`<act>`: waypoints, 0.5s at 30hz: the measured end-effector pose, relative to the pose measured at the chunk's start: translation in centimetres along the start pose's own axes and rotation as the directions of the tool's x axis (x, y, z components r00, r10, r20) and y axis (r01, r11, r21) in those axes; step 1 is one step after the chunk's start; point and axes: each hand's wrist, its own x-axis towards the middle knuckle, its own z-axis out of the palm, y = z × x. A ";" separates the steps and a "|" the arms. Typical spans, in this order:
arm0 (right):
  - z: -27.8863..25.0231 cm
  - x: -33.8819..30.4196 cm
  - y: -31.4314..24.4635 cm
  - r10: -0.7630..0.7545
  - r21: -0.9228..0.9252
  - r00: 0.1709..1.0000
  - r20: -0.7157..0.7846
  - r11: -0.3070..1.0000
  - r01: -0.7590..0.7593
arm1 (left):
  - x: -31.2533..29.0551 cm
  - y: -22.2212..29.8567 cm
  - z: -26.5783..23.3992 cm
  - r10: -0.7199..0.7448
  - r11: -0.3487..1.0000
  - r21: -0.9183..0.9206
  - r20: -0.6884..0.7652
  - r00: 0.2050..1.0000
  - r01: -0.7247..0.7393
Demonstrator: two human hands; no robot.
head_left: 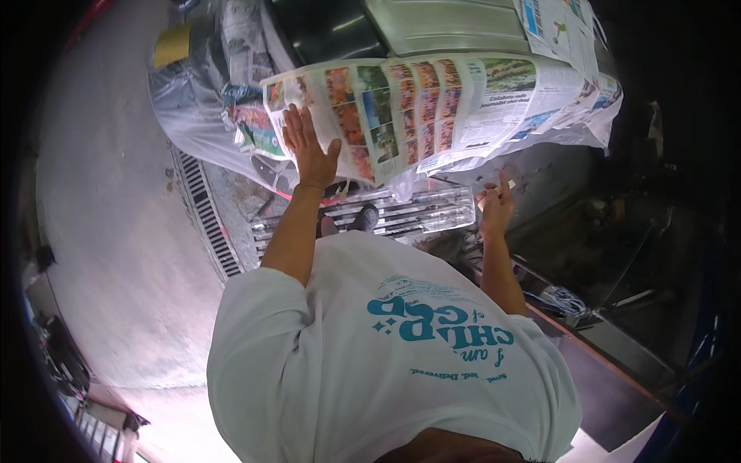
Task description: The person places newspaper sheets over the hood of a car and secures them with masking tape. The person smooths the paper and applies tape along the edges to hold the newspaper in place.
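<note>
We cannot make out the small pale object at the right hand, because the fingers cover part of it. The white T-shirt hides much of the lower view, and the far right sinks into darkness. The upper edge cuts off the vehicle panel and the dark pane beside it.

We see the newspaper sheets draped along the near side of that panel, between it and the person. Clear plastic sheeting hangs out to the left and below them. Underneath, a slatted platform shows in part, with 2 dark shoes partly hidden by the shirt. We find a drain grate in the floor on the left, and a tangled cable at the lower right.

The left arm reaches forward, its hand laid flat on the paper near the left end, fingers extended and thumb apart. The right forearm is raised, well apart from the left, its fingers bent around the pale object; we cannot tell how firmly.
</note>
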 end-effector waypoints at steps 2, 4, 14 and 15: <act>-0.1 0.8 1.8 0.092 0.115 0.995 -0.028 0.989 -0.088 | 4.1 2.7 -1.3 0.187 0.981 -0.053 0.034 0.982 -0.185; 0.9 2.5 3.2 0.067 0.131 0.996 -0.062 0.990 -0.059 | 8.4 5.8 -2.5 0.370 0.929 -0.075 0.160 0.915 -0.363; 12.8 4.0 11.4 0.463 0.556 0.886 -0.001 0.736 -0.385 | 17.4 12.5 0.2 0.467 0.666 -0.050 0.806 0.363 -0.744; 13.7 2.8 11.8 0.519 0.584 0.854 0.046 0.679 -0.444 | 18.2 13.4 -0.8 0.433 0.621 -0.051 0.854 0.289 -0.782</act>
